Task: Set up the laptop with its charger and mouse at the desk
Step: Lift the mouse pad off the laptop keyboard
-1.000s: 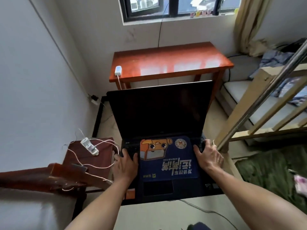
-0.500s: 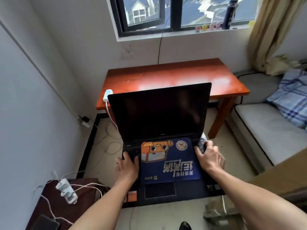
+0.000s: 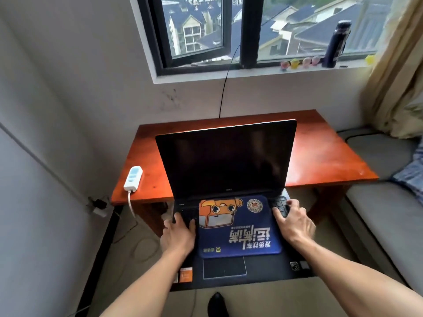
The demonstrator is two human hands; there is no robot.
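While the person is standing in front of the desk (image 3: 320, 161), one open laptop (image 3: 226, 170) is hanging just before the desk's near edge, out over the floor. Its dark screen is standing up and covering the middle of the desk's top. One blue mouse pad (image 3: 238, 227) with an orange cartoon face is lying on the keys.

Two hands are resting on the laptop. The left hand (image 3: 177, 236) is lying on the left side of the keys, right beside the pad, and its fingers (image 3: 176, 219) are pointing forward, straight and a little apart. The right hand (image 3: 293, 225) is lying on the right side, its fingers spreading wide over the keys.

One white power strip (image 3: 133, 178) is sitting on the desk's left front corner, with its cord dropping over the edge. One dark bottle (image 3: 336, 42) is standing on the windowsill (image 3: 251, 72). About five small toys (image 3: 294, 63) are sitting there too, but they are too blurry to count for sure. One thin black wire (image 3: 223, 94) is running down the wall behind the desk.

The pad is hiding most of the keys. The laptop's underside is hiding too, so I cannot tell what is holding it up, or whether any fingers are curling under its sides. A grey cushion (image 3: 384, 213) is getting cut off at the right edge. One dark shoe (image 3: 217, 304) is peeking in at the bottom.
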